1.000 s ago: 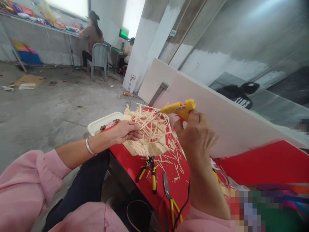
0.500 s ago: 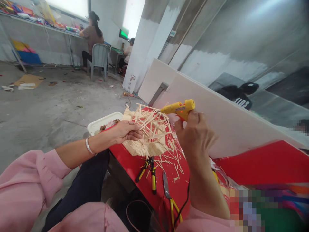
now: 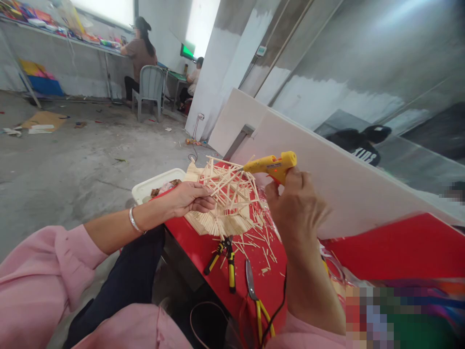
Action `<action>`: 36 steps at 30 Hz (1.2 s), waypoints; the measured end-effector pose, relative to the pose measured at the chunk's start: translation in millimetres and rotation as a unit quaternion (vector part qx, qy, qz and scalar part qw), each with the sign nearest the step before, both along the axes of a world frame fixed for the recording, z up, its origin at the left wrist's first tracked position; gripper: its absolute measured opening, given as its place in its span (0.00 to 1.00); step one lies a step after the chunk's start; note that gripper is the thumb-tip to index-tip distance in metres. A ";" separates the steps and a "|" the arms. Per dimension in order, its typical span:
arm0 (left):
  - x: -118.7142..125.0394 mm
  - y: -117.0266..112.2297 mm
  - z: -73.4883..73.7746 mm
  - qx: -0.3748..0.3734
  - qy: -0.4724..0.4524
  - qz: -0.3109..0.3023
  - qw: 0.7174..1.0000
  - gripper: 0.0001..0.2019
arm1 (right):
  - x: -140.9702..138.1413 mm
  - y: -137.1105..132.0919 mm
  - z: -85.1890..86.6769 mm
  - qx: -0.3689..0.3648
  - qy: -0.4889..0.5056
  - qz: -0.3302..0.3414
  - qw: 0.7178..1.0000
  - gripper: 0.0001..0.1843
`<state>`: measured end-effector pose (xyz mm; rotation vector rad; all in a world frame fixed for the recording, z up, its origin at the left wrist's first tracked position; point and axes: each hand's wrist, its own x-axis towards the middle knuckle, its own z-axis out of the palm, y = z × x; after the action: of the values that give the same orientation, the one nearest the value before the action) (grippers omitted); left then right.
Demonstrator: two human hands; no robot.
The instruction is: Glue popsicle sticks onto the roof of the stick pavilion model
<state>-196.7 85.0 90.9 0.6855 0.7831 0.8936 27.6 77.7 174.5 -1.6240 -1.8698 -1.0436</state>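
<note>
In my right hand (image 3: 296, 206) is a yellow glue gun (image 3: 272, 166), its nozzle pointing left at the wooden sticks. My left hand (image 3: 194, 198) pinches the left side of a loose lattice of thin wooden sticks (image 3: 232, 186). Whether the nozzle touches a stick, I cannot tell. Beneath the lattice lies a fan-like band of pale sticks set side by side (image 3: 214, 224). Loose stick pieces (image 3: 267, 242) are scattered to its right on the red tabletop (image 3: 203, 249).
Yellow-and-black pliers (image 3: 227, 264) and yellow-handled scissors (image 3: 254, 291) lie toward the near edge. A white tray (image 3: 140, 189) stands at the left. A white board (image 3: 290, 145) leans behind. Two people sit at far tables, one on a grey chair (image 3: 149, 87); another person is at the right.
My right hand and the glue gun have shifted very slightly right and down. My left hand keeps its grip on the stick lattice.
</note>
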 end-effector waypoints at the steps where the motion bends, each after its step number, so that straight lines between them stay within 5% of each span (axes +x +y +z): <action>1: -0.3 0.4 -0.5 0.001 0.000 -0.002 1.000 0.08 | -0.5 -1.0 0.4 0.003 0.003 -0.005 1.000 0.24; 22: -3.1 2.7 13.6 0.008 0.041 -0.001 0.999 0.09 | -0.9 -3.2 1.2 -0.012 0.012 -0.030 0.999 0.25; 36: -0.8 6.5 8.3 -0.009 0.041 0.014 0.999 0.10 | -0.1 -2.5 -1.3 0.006 -0.006 -0.022 1.000 0.25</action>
<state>-197.6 91.5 99.2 0.6999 0.8745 0.8864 27.5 75.2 173.1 -1.6628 -1.8398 -1.0837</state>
